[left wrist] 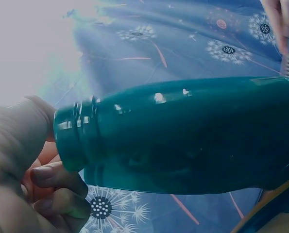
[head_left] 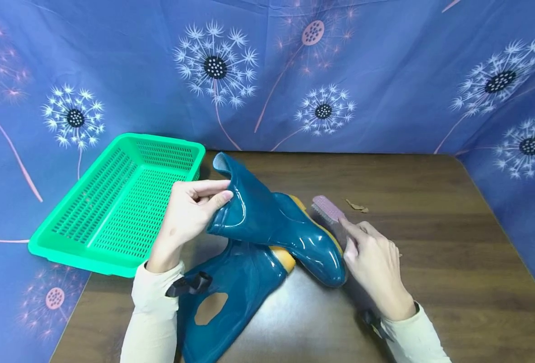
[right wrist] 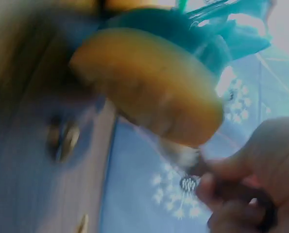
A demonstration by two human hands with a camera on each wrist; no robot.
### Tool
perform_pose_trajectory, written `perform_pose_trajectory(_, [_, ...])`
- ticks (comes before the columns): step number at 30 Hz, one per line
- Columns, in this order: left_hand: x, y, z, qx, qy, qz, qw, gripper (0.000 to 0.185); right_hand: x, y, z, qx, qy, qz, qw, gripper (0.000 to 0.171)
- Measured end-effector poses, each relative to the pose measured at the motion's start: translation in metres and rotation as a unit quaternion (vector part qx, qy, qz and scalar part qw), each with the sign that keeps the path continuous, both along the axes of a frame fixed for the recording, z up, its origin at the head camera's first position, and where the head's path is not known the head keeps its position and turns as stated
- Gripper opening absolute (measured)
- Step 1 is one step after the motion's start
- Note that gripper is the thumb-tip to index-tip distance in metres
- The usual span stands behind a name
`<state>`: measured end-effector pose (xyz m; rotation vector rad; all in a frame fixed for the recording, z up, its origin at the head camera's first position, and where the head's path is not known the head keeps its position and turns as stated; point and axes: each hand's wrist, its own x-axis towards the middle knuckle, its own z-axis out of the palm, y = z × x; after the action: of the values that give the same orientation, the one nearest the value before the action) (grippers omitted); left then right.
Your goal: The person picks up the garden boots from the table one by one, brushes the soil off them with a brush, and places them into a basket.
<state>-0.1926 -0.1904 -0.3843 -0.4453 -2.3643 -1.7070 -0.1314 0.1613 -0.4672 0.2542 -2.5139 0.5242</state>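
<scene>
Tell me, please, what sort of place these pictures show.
Probably an indoor work corner, perhaps screened off for recording: a wood-grain table, a blue dandelion-print cloth hung behind it, and a pink brush held beside a shiny boot. The room beyond is not clearly seen.

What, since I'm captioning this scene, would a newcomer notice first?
Probably the bright green basket at the left of the table. Next, the glossy boot the left hand grips by its top, over another boot. The pink brush in the right hand, beside the sole, may follow.
</scene>
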Motion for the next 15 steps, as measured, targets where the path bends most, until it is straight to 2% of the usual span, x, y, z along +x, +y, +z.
perform_pose_trajectory(2, [0.001,0.0,-0.001,-0.001,-0.001,0.003,1.0,0.022,0.0,-0.001,-0.002,-0.009,-0.006,0.042,0.999,0.039])
perform_pose_trajectory(4, [0.001,0.0,-0.001,-0.001,0.0,0.002,1.0,0.022,0.001,-0.001,-0.003,-0.001,-0.017,0.063,0.998,0.04])
perform_pose_trajectory(5, [0.001,0.0,-0.002,-0.001,0.001,0.002,1.0,0.022,0.001,0.0,-0.003,0.011,-0.02,0.057,0.998,0.041])
perform_pose_trajectory(8, [0.002,0.002,-0.002,-0.001,0.004,0.0,1.0,0.023,0.001,0.005,-0.002,0.036,-0.022,-0.002,0.999,0.043])
perform_pose_trajectory(10, [0.003,0.003,-0.003,0.0,0.004,0.001,1.0,0.023,0.001,0.008,0.0,0.021,-0.016,-0.026,0.999,0.041])
perform_pose_trajectory(11, [0.003,0.003,-0.003,0.0,0.006,0.003,1.0,0.023,0.001,0.009,0.0,0.005,-0.015,-0.023,1.0,0.041])
perform_pose_trajectory(13, [0.003,0.004,-0.003,0.002,0.01,0.006,0.9999,0.024,0.001,0.006,0.0,-0.027,-0.016,0.014,0.999,0.038])
perform_pose_trajectory(15, [0.002,0.005,-0.003,0.008,0.011,0.01,0.9999,0.024,0.002,0.001,-0.002,-0.037,-0.029,0.046,0.998,0.037])
